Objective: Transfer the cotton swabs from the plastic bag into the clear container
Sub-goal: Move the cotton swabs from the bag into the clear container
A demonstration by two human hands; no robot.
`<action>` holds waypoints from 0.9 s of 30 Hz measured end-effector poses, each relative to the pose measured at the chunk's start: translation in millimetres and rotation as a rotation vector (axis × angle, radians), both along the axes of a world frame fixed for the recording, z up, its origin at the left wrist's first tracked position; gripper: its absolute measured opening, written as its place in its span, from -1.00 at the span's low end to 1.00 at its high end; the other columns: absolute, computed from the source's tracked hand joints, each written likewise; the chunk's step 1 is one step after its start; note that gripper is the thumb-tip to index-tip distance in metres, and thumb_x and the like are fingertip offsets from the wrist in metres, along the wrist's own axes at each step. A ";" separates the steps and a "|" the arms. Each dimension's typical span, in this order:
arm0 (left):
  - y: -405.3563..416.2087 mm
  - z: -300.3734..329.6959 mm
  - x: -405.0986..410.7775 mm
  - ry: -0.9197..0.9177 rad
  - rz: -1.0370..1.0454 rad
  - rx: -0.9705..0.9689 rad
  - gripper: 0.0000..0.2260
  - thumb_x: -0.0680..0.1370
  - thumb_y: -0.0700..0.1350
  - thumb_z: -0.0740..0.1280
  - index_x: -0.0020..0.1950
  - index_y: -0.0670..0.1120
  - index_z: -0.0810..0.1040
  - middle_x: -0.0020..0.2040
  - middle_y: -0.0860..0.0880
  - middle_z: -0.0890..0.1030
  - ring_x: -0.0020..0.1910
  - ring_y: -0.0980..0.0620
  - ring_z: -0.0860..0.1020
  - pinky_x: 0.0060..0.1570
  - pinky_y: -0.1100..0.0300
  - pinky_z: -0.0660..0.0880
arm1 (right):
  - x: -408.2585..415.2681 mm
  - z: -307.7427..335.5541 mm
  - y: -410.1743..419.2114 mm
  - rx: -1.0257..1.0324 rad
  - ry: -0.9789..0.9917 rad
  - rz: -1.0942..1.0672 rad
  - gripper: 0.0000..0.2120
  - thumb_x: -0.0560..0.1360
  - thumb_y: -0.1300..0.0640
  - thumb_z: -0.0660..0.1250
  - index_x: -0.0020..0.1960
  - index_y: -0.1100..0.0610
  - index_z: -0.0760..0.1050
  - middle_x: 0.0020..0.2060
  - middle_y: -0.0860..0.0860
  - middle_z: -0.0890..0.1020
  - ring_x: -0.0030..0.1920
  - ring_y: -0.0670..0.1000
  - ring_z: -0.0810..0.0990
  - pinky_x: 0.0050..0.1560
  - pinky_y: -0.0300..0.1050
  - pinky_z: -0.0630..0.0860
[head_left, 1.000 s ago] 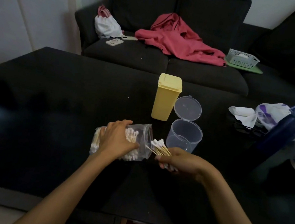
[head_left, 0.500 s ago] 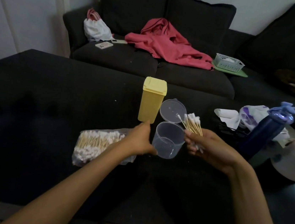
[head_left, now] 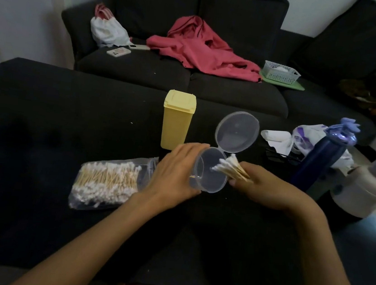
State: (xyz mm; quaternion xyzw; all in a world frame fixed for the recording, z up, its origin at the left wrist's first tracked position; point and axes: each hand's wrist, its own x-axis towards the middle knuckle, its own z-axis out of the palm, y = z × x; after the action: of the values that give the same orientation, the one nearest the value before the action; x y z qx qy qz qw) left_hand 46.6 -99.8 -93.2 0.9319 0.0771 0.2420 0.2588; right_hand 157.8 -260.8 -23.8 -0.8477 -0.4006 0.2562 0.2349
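Note:
My left hand [head_left: 175, 171] grips the clear container [head_left: 208, 179], tilted so its mouth faces right, with the hinged lid [head_left: 237, 131] standing open above it. My right hand [head_left: 262, 187] holds a bunch of cotton swabs [head_left: 231, 169] whose white tips poke into the container's mouth. The plastic bag [head_left: 106, 183] with many more swabs lies flat on the black table [head_left: 42, 124], just left of my left hand.
A yellow box [head_left: 177, 123] stands right behind the container. A dark blue bottle [head_left: 322, 159], crumpled white bags [head_left: 298, 139] and a cream jug [head_left: 370, 190] crowd the table's right side. A dark sofa with a red garment [head_left: 200, 49] lies beyond.
My left hand left the bag, took the container and tipped it to the right. My right hand carried the bunch of swabs over and pushed the tips into its mouth.

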 end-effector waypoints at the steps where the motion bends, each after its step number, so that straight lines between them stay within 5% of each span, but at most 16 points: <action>1: -1.7 2.0 -3.8 -0.017 -0.013 0.064 -0.22 0.32 -0.02 0.54 0.45 0.04 0.24 0.40 0.08 0.34 0.38 0.15 0.25 0.33 0.12 0.32 | -3.7 -2.9 2.6 -0.044 -0.059 0.008 -0.86 0.56 0.15 0.23 0.11 0.11 0.43 -0.10 0.00 0.51 -0.11 -0.05 0.51 -0.03 -0.11 0.47; 9: -15.0 7.7 -12.7 0.123 -0.117 0.156 -0.22 0.35 0.02 0.51 0.48 0.08 0.17 0.43 0.09 0.27 0.40 0.15 0.20 0.37 0.14 0.26 | -22.8 -37.3 32.2 -0.273 -0.206 0.124 -0.77 0.53 0.12 0.27 0.18 0.05 0.39 0.07 -0.02 0.49 0.00 -0.06 0.48 0.07 -0.12 0.44; 14: -15.2 9.9 -13.2 0.155 -0.136 0.190 -0.22 0.34 0.02 0.51 0.46 0.10 0.19 0.41 0.09 0.28 0.39 0.14 0.21 0.36 0.11 0.29 | -17.2 -47.2 39.9 -0.199 -0.137 0.124 -0.68 0.46 0.05 0.36 0.20 0.01 0.42 0.10 -0.04 0.52 0.07 -0.06 0.50 0.19 -0.01 0.45; 20: -8.7 10.3 -15.9 0.167 -0.125 0.177 -0.22 0.35 -0.01 0.50 0.48 0.10 0.17 0.41 0.10 0.27 0.39 0.15 0.21 0.34 0.15 0.28 | -11.5 -41.2 39.3 -0.139 0.043 0.144 -0.73 0.45 0.02 0.38 0.12 0.04 0.46 0.01 -0.03 0.56 -0.02 -0.10 0.56 0.09 -0.09 0.52; 27: -2.2 12.6 -17.5 0.186 -0.120 0.145 -0.22 0.37 0.03 0.48 0.49 0.09 0.15 0.42 0.10 0.26 0.38 0.16 0.19 0.29 0.26 0.20 | -12.4 -45.9 37.6 -0.108 -0.019 0.167 -0.83 0.49 0.02 0.34 0.04 0.06 0.55 -0.05 -0.02 0.60 -0.10 -0.07 0.60 0.03 -0.07 0.56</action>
State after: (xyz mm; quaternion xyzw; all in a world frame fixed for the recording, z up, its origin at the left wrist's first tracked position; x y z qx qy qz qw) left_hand 29.1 -102.0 -80.6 0.9696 0.0272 0.1435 0.1966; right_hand 145.4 -223.1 -69.7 -0.8252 -0.4577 0.2881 0.1629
